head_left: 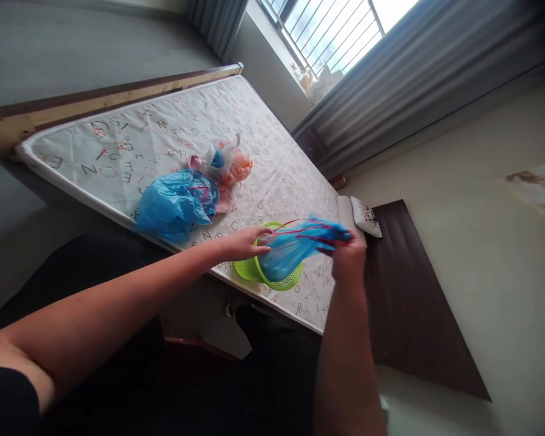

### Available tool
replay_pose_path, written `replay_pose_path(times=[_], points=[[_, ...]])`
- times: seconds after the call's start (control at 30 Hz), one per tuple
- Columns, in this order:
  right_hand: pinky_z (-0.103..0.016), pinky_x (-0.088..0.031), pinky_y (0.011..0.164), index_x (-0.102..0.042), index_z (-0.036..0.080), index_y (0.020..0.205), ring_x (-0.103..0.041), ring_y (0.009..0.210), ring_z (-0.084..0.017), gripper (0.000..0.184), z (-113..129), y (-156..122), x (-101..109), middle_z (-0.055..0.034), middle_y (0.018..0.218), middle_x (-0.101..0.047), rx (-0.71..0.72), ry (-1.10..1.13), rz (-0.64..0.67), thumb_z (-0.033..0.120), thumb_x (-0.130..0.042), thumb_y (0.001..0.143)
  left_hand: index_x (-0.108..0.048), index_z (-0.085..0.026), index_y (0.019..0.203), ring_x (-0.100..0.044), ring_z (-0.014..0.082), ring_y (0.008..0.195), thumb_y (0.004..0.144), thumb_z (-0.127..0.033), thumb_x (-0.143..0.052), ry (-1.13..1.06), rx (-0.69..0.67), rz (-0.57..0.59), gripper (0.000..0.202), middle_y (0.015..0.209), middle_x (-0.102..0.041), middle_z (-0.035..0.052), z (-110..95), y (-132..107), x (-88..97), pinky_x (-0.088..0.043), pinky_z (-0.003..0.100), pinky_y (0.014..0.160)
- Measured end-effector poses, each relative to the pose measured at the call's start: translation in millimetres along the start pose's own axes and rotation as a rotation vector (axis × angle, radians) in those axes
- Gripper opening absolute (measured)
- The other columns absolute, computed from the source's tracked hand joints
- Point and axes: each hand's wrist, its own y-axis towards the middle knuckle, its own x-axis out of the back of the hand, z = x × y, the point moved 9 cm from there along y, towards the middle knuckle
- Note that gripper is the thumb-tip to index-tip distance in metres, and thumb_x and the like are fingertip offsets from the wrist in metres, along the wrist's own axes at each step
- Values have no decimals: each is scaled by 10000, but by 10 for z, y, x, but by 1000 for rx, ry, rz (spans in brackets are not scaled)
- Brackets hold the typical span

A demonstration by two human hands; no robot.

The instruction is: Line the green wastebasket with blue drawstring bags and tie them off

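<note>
A small blue plastic bag with red drawstrings [290,248] sits in a lime green basket [272,275] near the mattress's front edge. My right hand [350,248] is closed on the bag's top end and its strings. My left hand [245,242] rests against the bag's other end at the basket rim, fingers curled on the plastic. A larger crumpled blue bag [177,204] lies on the mattress to the left. Behind it sits a clear bag holding orange and blue items [229,163].
The bare mattress [131,136] with a letter print lies on a wooden bed frame [9,124]. A small patterned pillow [367,217] lies by the dark headboard [404,290]. Grey curtains and a barred window [331,30] stand beyond the bed. My dark-clothed legs are below.
</note>
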Motion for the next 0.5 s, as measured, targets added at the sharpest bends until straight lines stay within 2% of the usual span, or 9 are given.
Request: replay_pose_path(times=[0.07,0.13,0.2,0.27,0.33,0.4,0.5], points=[[-402,-682,647,-702,241,1054,-801,812,-250,277,588,163,123,-70,1052,-792,152,151,-85,191,-641,788,-708,-215,1301,-626,349,1286,817,-407,-805,130,46,-10,530,1374,-698,156,153,-60,53,-434,399,1129],[-483,-687,782,-724,258,1049,-806,974,-295,291,1157,240,89,-95,1158,-783,302,249,-70,140,-598,816,-738,-211,1212,-669,358,1200,812,-399,-796,228,135,30,446,1284,-733,168,375,-147,61,-468,413,1072],[-520,-663,892,-744,272,978,-788,1086,-312,288,1614,248,17,-72,1139,-789,414,320,-53,108,-566,823,-766,-215,1080,-707,351,1073,767,-391,-825,284,233,104,364,1139,-772,157,587,-248,78,-505,410,992],[-500,-639,971,-759,309,911,-753,1192,-307,306,1938,219,-26,-23,1125,-797,510,367,-61,102,-553,820,-774,-220,967,-717,334,981,717,-397,-859,335,302,179,318,1009,-784,136,717,-325,172,-521,394,937],[-466,-613,1015,-786,351,915,-690,1302,-301,344,2125,190,-39,24,1167,-798,608,383,-83,140,-527,837,-778,-210,935,-716,330,972,719,-429,-855,414,346,200,317,984,-784,140,762,-349,414,-522,384,933],[-470,-591,1050,-805,386,958,-640,1360,-299,383,2150,215,-56,52,1191,-797,685,401,-102,182,-498,856,-786,-188,1008,-713,351,1034,786,-477,-802,532,396,134,365,1075,-777,178,762,-332,805,-513,403,971],[-485,-581,1086,-790,368,997,-652,1352,-297,362,1845,396,-148,19,1153,-795,687,507,-148,234,-475,876,-739,-159,1261,-693,389,1146,924,-517,-653,712,489,-16,498,1256,-724,235,759,-329,1412,-491,466,1031]])
